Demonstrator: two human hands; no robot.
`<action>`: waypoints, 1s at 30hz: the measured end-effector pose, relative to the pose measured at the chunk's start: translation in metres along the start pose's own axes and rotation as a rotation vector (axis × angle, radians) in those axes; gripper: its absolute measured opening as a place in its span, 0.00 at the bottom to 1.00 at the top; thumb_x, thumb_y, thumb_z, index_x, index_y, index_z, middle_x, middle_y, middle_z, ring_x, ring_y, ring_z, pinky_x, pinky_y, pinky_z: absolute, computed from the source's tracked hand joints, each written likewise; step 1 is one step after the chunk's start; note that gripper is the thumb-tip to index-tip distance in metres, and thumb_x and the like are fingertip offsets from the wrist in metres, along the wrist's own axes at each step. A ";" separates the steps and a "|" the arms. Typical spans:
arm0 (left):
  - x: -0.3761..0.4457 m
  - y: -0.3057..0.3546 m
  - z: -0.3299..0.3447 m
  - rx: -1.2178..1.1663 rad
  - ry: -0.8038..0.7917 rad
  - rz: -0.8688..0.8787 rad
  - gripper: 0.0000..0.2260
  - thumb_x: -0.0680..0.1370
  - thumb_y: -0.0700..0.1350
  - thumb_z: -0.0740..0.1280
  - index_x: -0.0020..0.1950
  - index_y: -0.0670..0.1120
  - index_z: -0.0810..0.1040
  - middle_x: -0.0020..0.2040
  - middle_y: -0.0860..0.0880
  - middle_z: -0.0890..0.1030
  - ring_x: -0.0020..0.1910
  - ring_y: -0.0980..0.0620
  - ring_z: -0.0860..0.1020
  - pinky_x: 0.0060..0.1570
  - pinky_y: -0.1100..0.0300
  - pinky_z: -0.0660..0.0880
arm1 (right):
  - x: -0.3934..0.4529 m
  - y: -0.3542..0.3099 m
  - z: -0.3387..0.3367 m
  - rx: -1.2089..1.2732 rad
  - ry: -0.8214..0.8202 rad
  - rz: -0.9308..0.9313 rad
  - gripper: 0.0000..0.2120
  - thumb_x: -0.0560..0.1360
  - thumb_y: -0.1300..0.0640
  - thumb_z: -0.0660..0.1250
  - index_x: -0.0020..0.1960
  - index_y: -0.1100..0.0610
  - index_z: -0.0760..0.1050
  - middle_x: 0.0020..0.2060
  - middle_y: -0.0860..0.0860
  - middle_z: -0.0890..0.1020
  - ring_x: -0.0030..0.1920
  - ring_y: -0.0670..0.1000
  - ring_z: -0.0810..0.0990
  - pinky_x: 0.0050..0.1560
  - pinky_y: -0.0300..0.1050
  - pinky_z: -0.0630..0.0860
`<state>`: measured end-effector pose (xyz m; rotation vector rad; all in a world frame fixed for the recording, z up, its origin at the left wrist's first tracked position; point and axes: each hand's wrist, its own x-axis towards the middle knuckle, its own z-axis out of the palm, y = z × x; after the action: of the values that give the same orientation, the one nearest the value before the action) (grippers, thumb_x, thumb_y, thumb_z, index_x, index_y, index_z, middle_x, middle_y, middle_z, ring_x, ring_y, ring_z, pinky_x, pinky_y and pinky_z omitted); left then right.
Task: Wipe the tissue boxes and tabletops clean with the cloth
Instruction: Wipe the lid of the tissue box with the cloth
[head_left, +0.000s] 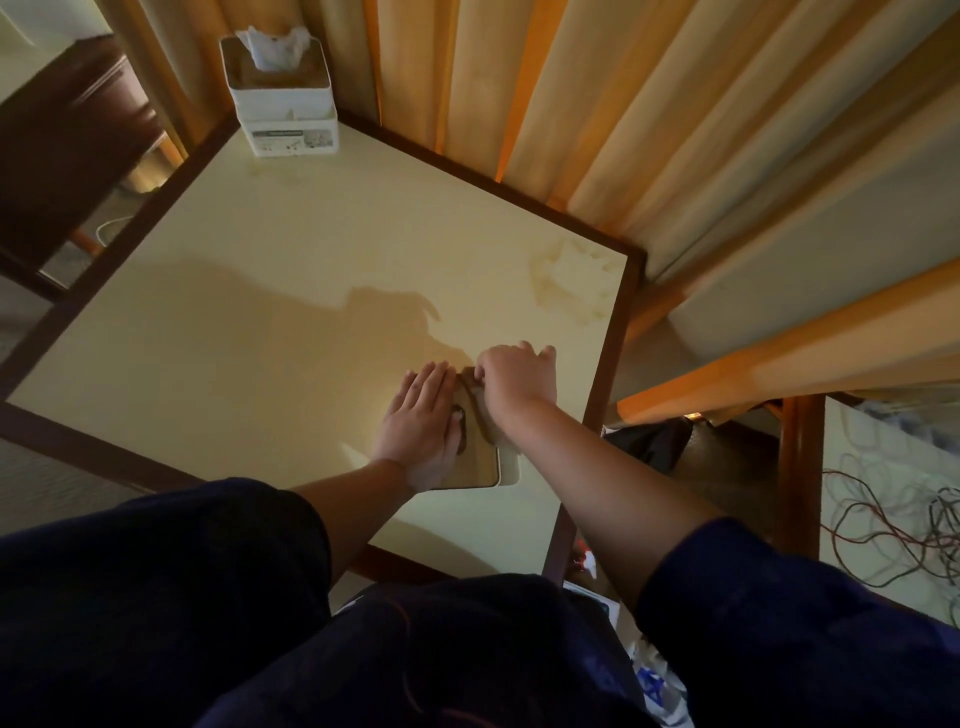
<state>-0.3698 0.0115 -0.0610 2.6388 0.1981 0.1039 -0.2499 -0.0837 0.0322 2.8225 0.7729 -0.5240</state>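
Observation:
A white tissue box with a brown lid (493, 470) lies near the right front edge of the cream tabletop (270, 291). My left hand (423, 421) lies flat on the box's lid, fingers straight. My right hand (517, 376) is curled over the box's far side and grips a thin brownish cloth (475, 402), most of which is hidden under the hand. A second white tissue box (283, 98), with a tissue sticking out of its top, stands at the table's far left corner.
A dark wooden rim (613, 374) frames the table. Damp streaks (571, 283) show near its right corner. Orange-cream curtains (649, 114) hang close behind. A dark chair (67, 140) stands at the left, and tangled cables (893, 525) lie at the right.

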 end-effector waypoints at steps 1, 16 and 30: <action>0.000 0.000 0.000 -0.006 0.000 -0.006 0.27 0.84 0.51 0.53 0.78 0.38 0.69 0.77 0.41 0.71 0.79 0.41 0.66 0.80 0.46 0.55 | -0.005 0.002 0.006 0.018 0.026 -0.010 0.15 0.83 0.62 0.59 0.57 0.47 0.80 0.54 0.48 0.82 0.62 0.57 0.75 0.64 0.56 0.65; 0.003 -0.004 -0.003 0.002 -0.079 0.003 0.30 0.83 0.53 0.50 0.80 0.37 0.66 0.79 0.39 0.68 0.80 0.39 0.64 0.81 0.44 0.53 | -0.134 0.030 0.090 0.258 0.107 -0.285 0.12 0.79 0.52 0.69 0.61 0.49 0.79 0.60 0.49 0.78 0.62 0.54 0.77 0.58 0.53 0.79; 0.001 -0.013 -0.019 0.046 -0.121 0.004 0.30 0.85 0.55 0.46 0.84 0.42 0.56 0.84 0.45 0.58 0.84 0.47 0.51 0.82 0.52 0.41 | -0.143 0.012 0.093 0.901 0.189 0.113 0.09 0.80 0.58 0.70 0.57 0.47 0.83 0.52 0.35 0.78 0.49 0.41 0.80 0.51 0.35 0.79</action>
<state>-0.3722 0.0324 -0.0507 2.6812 0.1562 -0.0590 -0.3854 -0.1828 0.0007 3.7569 0.4595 -0.7362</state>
